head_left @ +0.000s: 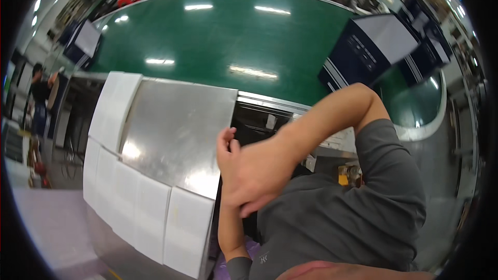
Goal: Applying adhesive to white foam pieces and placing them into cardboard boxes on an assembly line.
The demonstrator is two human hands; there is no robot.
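While the right hand (254, 173) curls loosely, it hides the left hand's grip.

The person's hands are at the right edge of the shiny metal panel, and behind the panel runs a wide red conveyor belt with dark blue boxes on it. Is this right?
Not quite: the conveyor belt is green, not red, as the head view shows. The rest holds: the hands are at the right edge of the shiny metal panel, and dark blue boxes sit on the belt behind it.
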